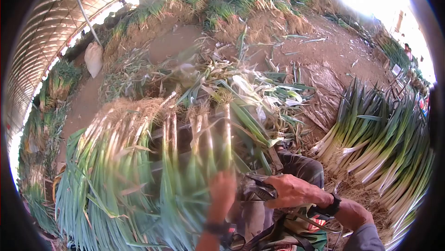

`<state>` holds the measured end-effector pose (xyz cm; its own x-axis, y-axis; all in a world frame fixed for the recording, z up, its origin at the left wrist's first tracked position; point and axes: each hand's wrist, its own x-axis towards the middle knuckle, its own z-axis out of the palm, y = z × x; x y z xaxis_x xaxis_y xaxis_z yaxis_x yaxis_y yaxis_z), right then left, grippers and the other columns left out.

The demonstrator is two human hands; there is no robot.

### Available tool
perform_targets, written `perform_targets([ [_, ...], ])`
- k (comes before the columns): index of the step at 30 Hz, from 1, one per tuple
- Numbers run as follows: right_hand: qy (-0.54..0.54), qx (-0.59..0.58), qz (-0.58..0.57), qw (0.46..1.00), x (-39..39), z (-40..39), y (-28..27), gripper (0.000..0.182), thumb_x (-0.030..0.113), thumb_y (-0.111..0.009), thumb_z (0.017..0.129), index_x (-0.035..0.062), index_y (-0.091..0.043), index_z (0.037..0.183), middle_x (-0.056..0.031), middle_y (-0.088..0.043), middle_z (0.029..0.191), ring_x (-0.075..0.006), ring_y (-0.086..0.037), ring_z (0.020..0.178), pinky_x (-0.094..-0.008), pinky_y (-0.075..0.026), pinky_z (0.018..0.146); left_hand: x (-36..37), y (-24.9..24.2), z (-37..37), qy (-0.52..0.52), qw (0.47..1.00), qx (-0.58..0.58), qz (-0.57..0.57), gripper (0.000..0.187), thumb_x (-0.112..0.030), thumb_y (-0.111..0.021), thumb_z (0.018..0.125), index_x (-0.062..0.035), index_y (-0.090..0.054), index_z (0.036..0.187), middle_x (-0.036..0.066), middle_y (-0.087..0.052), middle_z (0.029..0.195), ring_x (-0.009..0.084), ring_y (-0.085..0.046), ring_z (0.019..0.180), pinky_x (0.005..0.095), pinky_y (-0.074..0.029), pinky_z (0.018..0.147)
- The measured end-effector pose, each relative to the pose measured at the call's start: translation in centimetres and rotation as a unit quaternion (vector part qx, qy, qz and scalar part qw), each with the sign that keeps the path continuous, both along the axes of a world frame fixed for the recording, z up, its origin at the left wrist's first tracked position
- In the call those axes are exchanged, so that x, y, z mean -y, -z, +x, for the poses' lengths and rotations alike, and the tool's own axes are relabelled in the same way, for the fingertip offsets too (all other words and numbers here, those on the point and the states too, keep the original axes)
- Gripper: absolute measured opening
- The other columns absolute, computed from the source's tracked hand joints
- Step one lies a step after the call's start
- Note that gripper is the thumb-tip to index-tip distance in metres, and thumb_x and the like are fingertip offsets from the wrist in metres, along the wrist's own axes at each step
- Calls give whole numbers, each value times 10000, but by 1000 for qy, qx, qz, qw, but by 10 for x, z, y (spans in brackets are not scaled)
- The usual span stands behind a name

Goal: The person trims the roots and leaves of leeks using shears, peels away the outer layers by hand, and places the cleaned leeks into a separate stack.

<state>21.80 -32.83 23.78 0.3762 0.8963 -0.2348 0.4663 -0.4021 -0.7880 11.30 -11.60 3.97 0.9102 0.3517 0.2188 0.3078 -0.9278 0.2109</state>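
Note:
My left hand (222,191), smeared by motion, is over the green leaves just below a leek (227,133) whose root end points away from me. I cannot tell whether its fingers grip those leaves. My right hand (292,190) is closed around a dark metal hand tool (262,188) in front of my lap, and its fingers hide part of the tool. Left of my hands lies a wide row of unpeeled leeks (116,158), brown roots at the far end and leaves toward me. Several separate leeks (199,133) rest between that row and my left hand.
Peeled leeks (371,149) with white stems are piled at the right. Stripped leaves and husks (250,93) heap up ahead, beside a brown plastic sheet (322,93). More leek bundles (227,8) line the back. A pole with a white sack (93,59) stands back left.

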Motion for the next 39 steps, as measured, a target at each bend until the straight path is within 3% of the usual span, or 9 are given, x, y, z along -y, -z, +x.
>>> perform_targets([
  [7, -32, 53, -43, 997, -9, -12, 5, 651, 398, -785, 782, -87, -571, 1159, -222, -646, 728, -411, -671, 751, -464, -528, 683, 10, 22, -17, 44, 999, -1, -33, 225, -178, -615, 898, -111, -643, 1111, 109, -610, 995, 311, -618, 969, 518, -440, 852],
  [12, -47, 95, -114, 988, -18, -15, 16, 632, 427, -751, 771, -70, -563, 1114, -240, -676, 821, -439, -675, 830, -493, -535, 744, 10, 28, -23, 108, 991, 46, -70, 204, -142, -616, 897, -102, -656, 1092, 128, -620, 1049, 318, -622, 990, 534, -437, 844],
  [15, -41, 120, -126, 984, -24, -13, 24, 607, 424, -736, 776, -61, -563, 1096, -252, -685, 892, -449, -672, 877, -498, -536, 772, 6, 7, -23, 143, 986, -74, -45, 182, -118, -600, 903, -93, -666, 1071, 145, -621, 1048, 326, -625, 1001, 535, -438, 838],
  [18, -25, 130, -121, 984, -27, -15, 25, 605, 424, -735, 776, -60, -560, 1093, -259, -686, 938, -451, -671, 902, -499, -535, 783, 4, 12, -21, 132, 987, -62, -68, 128, -140, -630, 897, -83, -660, 1008, 158, -606, 1044, 349, -639, 979, 530, -459, 808],
  [21, -32, 125, -134, 983, -26, -19, 21, 620, 431, -740, 770, -62, -556, 1097, -268, -681, 950, -450, -670, 913, -502, -535, 787, 7, 12, -15, 18, 955, 4, -297, 137, -149, -663, 894, -75, -634, 1005, 161, -587, 1049, 381, -656, 912, 515, -511, 770],
  [25, -32, 139, -107, 984, -23, -21, 34, 634, 437, -740, 766, -65, -550, 1104, -278, -675, 960, -450, -669, 918, -505, -536, 791, 4, -2, -7, -49, 969, -21, -243, 384, -106, -695, 841, -64, -560, 1199, 176, -543, 1140, 420, -628, 968, 522, -523, 794],
  [28, -40, 130, -164, 977, -27, -23, 30, 640, 435, -735, 768, -67, -542, 1114, -291, -665, 999, -454, -669, 921, -508, -540, 788, 2, 2, -7, -49, 968, 17, -245, 445, -91, -746, 806, -53, -555, 1207, 174, -557, 1160, 418, -620, 1004, 512, -523, 829],
  [37, -26, 207, -57, 976, -19, -38, 60, 688, 450, -733, 769, -93, -527, 1138, -292, -651, 1012, -485, -660, 904, -516, -549, 779, -2, 5, 1, -69, 979, -13, -191, 510, -101, -796, 783, -49, -544, 1224, 158, -601, 1154, 382, -593, 1123, 483, -521, 890],
  [39, -30, 195, -115, 974, -23, -33, 55, 698, 453, -736, 768, -94, -527, 1149, -296, -648, 1023, -482, -662, 909, -519, -550, 782, 0, 9, 4, -81, 978, -8, -191, 514, -118, -813, 771, -46, -551, 1208, 163, -608, 1146, 382, -594, 1121, 486, -520, 892],
])
